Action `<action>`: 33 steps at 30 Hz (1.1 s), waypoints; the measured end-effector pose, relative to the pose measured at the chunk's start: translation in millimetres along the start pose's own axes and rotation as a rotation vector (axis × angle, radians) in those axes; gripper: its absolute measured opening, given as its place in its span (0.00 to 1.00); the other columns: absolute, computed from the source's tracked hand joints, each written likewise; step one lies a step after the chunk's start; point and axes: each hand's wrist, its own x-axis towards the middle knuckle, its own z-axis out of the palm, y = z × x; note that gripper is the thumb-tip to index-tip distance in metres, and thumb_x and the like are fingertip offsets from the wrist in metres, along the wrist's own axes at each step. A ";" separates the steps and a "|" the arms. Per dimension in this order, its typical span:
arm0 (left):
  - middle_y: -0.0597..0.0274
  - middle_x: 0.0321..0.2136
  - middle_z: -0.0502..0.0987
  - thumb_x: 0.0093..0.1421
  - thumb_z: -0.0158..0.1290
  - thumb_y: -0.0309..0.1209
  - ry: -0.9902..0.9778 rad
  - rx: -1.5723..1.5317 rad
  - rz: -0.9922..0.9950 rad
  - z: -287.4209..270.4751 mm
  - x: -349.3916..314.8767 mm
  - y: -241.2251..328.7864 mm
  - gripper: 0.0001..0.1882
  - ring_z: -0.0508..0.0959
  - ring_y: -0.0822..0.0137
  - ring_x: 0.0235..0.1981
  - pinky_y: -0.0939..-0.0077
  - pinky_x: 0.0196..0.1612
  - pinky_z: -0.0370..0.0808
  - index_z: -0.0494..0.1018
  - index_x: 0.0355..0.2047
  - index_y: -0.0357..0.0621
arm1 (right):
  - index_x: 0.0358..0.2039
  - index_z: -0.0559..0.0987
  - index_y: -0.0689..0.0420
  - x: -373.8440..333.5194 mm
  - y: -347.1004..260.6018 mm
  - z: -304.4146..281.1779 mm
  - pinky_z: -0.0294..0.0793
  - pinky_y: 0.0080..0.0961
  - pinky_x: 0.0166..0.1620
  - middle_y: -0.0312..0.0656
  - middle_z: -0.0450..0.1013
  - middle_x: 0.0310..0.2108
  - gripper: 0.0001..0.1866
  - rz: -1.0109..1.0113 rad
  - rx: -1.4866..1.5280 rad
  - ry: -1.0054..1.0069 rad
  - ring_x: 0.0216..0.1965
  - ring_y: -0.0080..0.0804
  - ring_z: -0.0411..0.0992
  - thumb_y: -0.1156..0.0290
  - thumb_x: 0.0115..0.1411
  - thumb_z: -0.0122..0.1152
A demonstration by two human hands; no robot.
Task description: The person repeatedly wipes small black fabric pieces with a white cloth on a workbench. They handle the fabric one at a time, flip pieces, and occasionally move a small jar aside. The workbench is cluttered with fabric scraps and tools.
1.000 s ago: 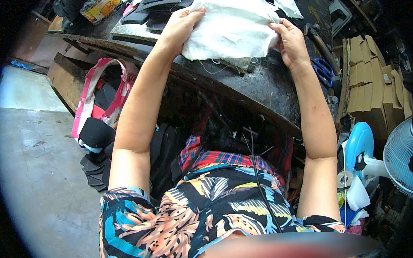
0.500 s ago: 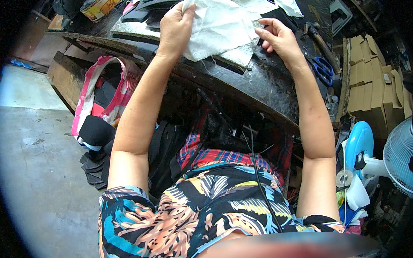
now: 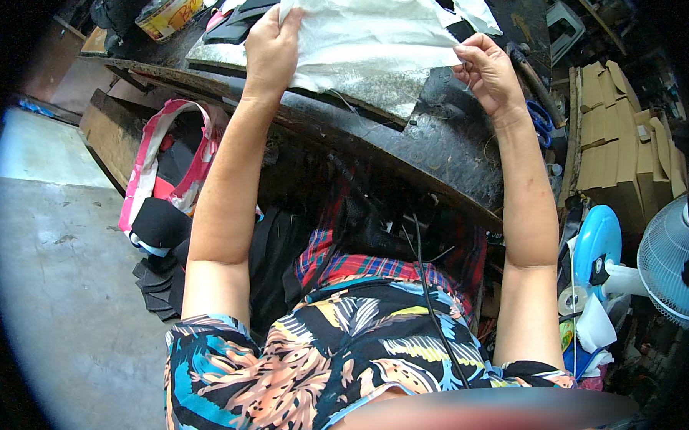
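A thin white cloth (image 3: 367, 33) is stretched between my two hands above the dark worktable (image 3: 453, 145). My left hand (image 3: 270, 53) is closed on its left edge, thumb on top. With thumb and fingertips, my right hand (image 3: 488, 70) pinches the cloth's right corner. Beneath the cloth lies a flat grey speckled board (image 3: 397, 97), its front corner showing near the table edge. Black flat pieces (image 3: 247, 15) are stacked just beyond my left hand. Another white cloth piece (image 3: 470, 6) lies farther back, past my right hand.
Blue-handled scissors (image 3: 540, 122) and a hammer (image 3: 537, 83) lie right of my right hand. A yellow tub (image 3: 168, 15) stands at the back left. Below the table's left side sits a pink-and-white bag (image 3: 139, 178). Cardboard (image 3: 610, 134) and a blue-and-white fan (image 3: 598, 242) are at the right.
My right hand has moved right and my left hand slightly left. The cloth between them has gone from loose and creased to pulled flatter and wider.
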 end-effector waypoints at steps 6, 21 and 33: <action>0.60 0.26 0.78 0.67 0.50 0.39 -0.144 -0.077 -0.257 -8.6 -8.6 -10.6 0.18 0.78 0.71 0.24 0.77 0.29 0.74 0.71 0.47 0.35 | 0.29 0.74 0.55 5.3 7.4 -7.0 0.68 0.13 0.23 0.32 0.72 0.22 0.06 -0.047 -0.351 0.108 0.20 0.17 0.70 0.73 0.58 0.64; 0.52 0.44 0.75 0.62 0.54 0.50 -0.466 -0.783 -0.550 52.2 -36.8 44.5 0.34 0.80 0.61 0.42 0.66 0.44 0.79 0.63 0.57 0.36 | 0.37 0.79 0.60 -25.7 -8.8 38.6 0.70 0.27 0.52 0.41 0.76 0.45 0.08 -0.325 -0.331 -0.315 0.46 0.26 0.72 0.70 0.59 0.64; 0.54 0.46 0.76 0.52 0.48 0.16 -0.600 -1.028 -0.293 50.4 -6.0 67.3 0.28 0.79 0.63 0.44 0.69 0.43 0.81 0.64 0.56 0.34 | 0.64 0.59 0.62 -21.1 -1.4 32.2 0.71 0.36 0.57 0.55 0.73 0.50 0.47 0.085 0.322 -0.090 0.51 0.43 0.73 0.35 0.58 0.53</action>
